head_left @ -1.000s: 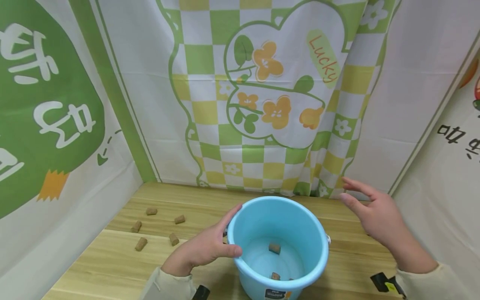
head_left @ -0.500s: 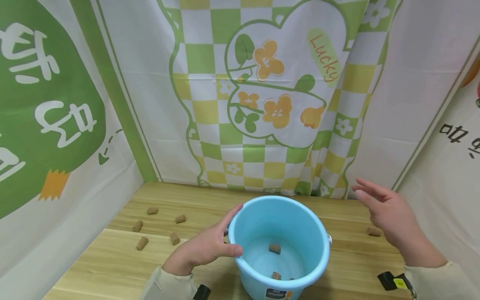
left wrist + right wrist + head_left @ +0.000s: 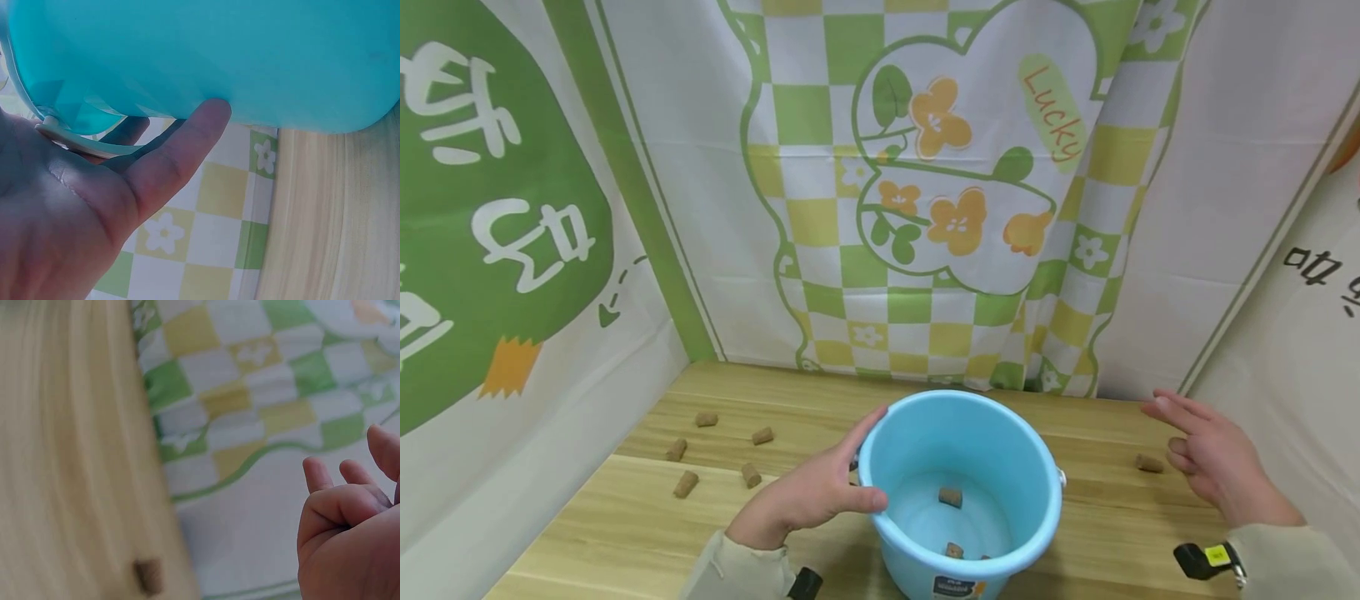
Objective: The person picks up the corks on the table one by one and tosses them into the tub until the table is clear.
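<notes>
A light blue bucket stands upright on the wooden table. My left hand grips its left side, the thumb at the rim; in the left wrist view its fingers lie along the outer wall by the white handle. A cork lies on the bucket's floor, with another cork nearer the front and a third partly hidden by the front rim. To the right, my right hand is empty above the table, some fingers bent, just right of a single cork.
Several corks lie scattered on the table left of the bucket. A checkered cloth hangs along the back edge. Printed cloth walls close in the left and right sides.
My right hand has moved right and lowered, away from the bucket, uncovering the cork on the right. My left hand and the bucket have stayed in place.
</notes>
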`<move>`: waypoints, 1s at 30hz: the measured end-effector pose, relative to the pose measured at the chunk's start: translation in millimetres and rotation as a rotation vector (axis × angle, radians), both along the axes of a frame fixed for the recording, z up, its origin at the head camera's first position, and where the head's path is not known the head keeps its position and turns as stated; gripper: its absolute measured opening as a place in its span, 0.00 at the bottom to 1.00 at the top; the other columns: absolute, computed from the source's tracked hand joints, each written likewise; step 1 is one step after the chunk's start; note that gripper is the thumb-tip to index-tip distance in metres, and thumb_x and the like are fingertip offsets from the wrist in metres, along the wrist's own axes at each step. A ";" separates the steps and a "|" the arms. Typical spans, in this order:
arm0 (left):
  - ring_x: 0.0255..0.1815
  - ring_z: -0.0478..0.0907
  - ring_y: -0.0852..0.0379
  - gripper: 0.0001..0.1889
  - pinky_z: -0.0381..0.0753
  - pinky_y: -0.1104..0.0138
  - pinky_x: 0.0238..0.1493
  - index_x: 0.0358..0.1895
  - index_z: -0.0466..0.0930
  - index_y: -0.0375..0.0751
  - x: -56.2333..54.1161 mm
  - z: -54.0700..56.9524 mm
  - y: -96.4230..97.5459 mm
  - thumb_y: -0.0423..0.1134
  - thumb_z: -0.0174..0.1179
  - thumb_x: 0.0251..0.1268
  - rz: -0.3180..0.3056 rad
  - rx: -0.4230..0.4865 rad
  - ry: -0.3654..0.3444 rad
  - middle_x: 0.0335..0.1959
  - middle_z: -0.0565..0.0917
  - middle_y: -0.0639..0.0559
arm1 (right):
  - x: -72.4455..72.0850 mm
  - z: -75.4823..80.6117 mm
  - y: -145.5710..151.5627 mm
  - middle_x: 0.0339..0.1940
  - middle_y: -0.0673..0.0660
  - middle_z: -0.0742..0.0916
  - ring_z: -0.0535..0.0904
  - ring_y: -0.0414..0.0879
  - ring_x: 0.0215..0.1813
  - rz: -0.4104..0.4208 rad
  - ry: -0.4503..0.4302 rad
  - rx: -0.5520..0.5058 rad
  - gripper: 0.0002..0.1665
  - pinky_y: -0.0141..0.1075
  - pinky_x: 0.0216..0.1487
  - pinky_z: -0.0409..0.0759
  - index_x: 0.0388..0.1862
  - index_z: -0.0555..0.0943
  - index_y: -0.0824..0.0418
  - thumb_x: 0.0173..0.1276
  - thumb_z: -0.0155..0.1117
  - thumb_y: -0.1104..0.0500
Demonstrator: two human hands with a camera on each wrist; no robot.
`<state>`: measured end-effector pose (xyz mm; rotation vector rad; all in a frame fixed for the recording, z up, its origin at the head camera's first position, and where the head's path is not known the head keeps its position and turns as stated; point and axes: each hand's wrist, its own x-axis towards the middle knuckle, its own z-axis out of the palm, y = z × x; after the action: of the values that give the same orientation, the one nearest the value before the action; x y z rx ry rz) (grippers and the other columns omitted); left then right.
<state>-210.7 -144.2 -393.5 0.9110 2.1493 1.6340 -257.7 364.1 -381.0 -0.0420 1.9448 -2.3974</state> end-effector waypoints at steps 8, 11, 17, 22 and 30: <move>0.66 0.67 0.41 0.59 0.73 0.52 0.59 0.81 0.33 0.56 -0.9 0.6 0.0 0.63 0.68 0.58 -0.006 0.002 0.014 0.73 0.61 0.39 | -6.5 -43.9 38.0 0.40 0.38 0.86 0.58 0.35 0.18 -0.006 -0.172 0.075 0.16 0.29 0.19 0.63 0.58 0.72 0.44 0.75 0.61 0.48; 0.66 0.68 0.41 0.59 0.73 0.53 0.59 0.81 0.33 0.57 -0.3 0.8 -0.2 0.63 0.68 0.58 -0.005 0.002 0.008 0.73 0.61 0.39 | -6.6 -61.8 52.3 0.38 0.38 0.85 0.60 0.35 0.18 -0.008 -0.218 0.038 0.16 0.29 0.19 0.63 0.58 0.70 0.46 0.76 0.60 0.51; 0.66 0.68 0.42 0.58 0.74 0.56 0.58 0.81 0.34 0.59 0.9 0.8 -0.8 0.62 0.69 0.58 0.004 -0.002 -0.003 0.73 0.62 0.40 | -5.1 -91.0 72.6 0.43 0.45 0.84 0.64 0.34 0.19 -0.075 -0.380 0.012 0.28 0.29 0.19 0.68 0.70 0.66 0.49 0.75 0.62 0.59; 0.66 0.67 0.41 0.59 0.73 0.50 0.59 0.81 0.33 0.58 0.5 0.5 -0.5 0.63 0.68 0.58 -0.012 0.004 0.003 0.73 0.61 0.39 | -4.9 -103.1 74.5 0.49 0.54 0.77 0.62 0.34 0.19 -0.078 -0.413 0.117 0.54 0.29 0.19 0.68 0.80 0.31 0.61 0.75 0.61 0.61; 0.66 0.67 0.40 0.59 0.72 0.52 0.59 0.82 0.33 0.55 1.1 1.5 0.0 0.63 0.69 0.58 0.002 0.001 0.009 0.73 0.61 0.38 | -10.6 -107.2 68.0 0.38 0.42 0.78 0.62 0.34 0.19 -0.059 -0.376 0.109 0.54 0.27 0.20 0.66 0.81 0.34 0.63 0.74 0.62 0.63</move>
<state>-209.6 -144.1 -392.0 0.9186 2.1554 1.6355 -268.3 432.1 -488.2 0.4428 1.9104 -2.1313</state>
